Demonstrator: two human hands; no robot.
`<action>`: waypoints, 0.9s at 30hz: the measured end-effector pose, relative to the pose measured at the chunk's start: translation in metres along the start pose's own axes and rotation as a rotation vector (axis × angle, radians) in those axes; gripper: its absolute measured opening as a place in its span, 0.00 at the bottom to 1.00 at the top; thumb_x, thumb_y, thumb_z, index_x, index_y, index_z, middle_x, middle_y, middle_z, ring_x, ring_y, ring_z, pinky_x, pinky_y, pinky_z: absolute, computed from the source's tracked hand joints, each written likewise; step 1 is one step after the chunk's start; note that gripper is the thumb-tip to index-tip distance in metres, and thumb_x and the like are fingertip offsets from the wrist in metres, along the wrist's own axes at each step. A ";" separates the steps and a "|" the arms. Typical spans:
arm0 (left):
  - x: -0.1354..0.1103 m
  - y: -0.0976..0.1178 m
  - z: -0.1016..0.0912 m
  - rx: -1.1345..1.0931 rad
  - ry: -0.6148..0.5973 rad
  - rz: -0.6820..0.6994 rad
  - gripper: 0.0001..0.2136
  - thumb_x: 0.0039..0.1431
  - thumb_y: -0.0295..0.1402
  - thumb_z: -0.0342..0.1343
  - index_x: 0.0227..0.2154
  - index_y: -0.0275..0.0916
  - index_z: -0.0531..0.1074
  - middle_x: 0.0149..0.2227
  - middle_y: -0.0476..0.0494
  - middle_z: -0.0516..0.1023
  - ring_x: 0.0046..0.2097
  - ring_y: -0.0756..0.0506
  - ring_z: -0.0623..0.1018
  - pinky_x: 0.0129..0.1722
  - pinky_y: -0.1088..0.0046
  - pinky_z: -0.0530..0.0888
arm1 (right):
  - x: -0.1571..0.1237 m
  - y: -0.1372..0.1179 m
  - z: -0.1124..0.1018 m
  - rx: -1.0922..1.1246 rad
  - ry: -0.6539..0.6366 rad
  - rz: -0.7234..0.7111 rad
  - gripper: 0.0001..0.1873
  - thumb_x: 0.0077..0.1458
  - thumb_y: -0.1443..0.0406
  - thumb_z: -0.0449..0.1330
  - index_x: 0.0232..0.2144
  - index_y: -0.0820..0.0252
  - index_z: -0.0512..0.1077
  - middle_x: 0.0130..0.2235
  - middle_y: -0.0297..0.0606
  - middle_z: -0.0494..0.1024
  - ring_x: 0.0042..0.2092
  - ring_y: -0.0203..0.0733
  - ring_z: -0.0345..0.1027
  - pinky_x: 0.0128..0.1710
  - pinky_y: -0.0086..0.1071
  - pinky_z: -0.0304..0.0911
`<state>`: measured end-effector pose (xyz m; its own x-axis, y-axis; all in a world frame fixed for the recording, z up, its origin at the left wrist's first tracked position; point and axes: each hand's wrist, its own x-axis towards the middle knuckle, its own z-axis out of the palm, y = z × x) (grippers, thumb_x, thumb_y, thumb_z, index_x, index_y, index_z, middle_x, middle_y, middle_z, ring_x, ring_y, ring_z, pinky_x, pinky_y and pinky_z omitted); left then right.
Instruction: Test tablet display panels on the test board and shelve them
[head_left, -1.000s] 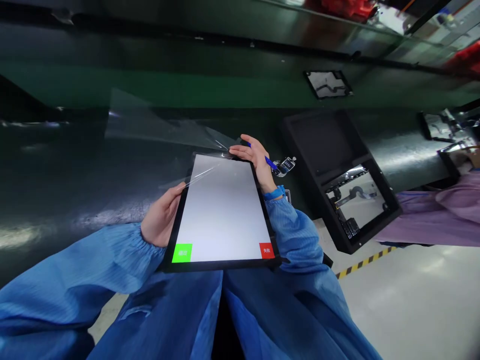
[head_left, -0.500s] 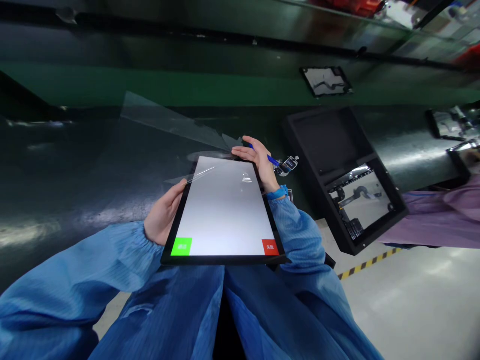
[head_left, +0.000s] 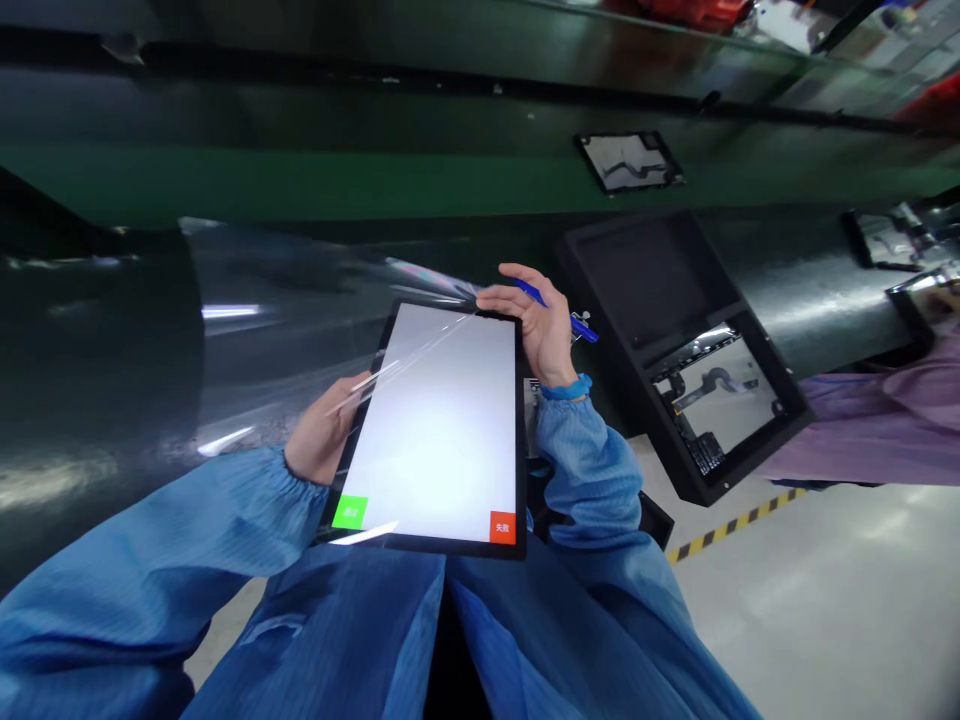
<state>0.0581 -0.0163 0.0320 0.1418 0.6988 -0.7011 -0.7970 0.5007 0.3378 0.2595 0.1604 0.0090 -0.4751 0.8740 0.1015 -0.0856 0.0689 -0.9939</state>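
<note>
While the left hand is gripping the tablet along its left edge, the right hand is holding a blue pen with partly curled fingers, which are also pinching a clear film extending beyond the tablet's top edge.

One head-worn camera looks forward and down from the person's own viewpoint, close above the left hand, right hand and tablet, with blue sleeves filling the lower frame.
</note>
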 end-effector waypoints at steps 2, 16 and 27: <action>-0.001 -0.001 0.002 0.010 0.129 0.004 0.18 0.67 0.31 0.43 0.48 0.32 0.77 0.21 0.47 0.80 0.27 0.42 0.83 0.29 0.72 0.79 | 0.000 -0.002 -0.003 -0.121 0.041 -0.026 0.35 0.58 0.35 0.42 0.49 0.52 0.67 0.40 0.37 0.82 0.45 0.45 0.77 0.51 0.43 0.71; 0.001 -0.008 0.006 -0.003 0.096 0.068 0.20 0.64 0.34 0.44 0.51 0.34 0.76 0.36 0.41 0.85 0.42 0.35 0.83 0.43 0.61 0.81 | -0.067 -0.061 0.033 -0.996 -0.558 -0.373 0.46 0.49 0.44 0.67 0.64 0.53 0.60 0.69 0.44 0.60 0.72 0.63 0.43 0.68 0.64 0.46; 0.016 -0.013 -0.019 0.077 0.211 0.319 0.06 0.60 0.26 0.55 0.29 0.40 0.76 0.22 0.54 0.80 0.34 0.43 0.84 0.35 0.74 0.81 | -0.106 -0.034 0.026 -1.024 -0.015 -0.672 0.10 0.62 0.67 0.61 0.45 0.54 0.77 0.55 0.41 0.78 0.54 0.43 0.76 0.50 0.36 0.77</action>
<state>0.0594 -0.0214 0.0042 -0.2369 0.7090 -0.6642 -0.7338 0.3175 0.6006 0.2898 0.0527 0.0331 -0.6123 0.5137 0.6009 0.4075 0.8564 -0.3170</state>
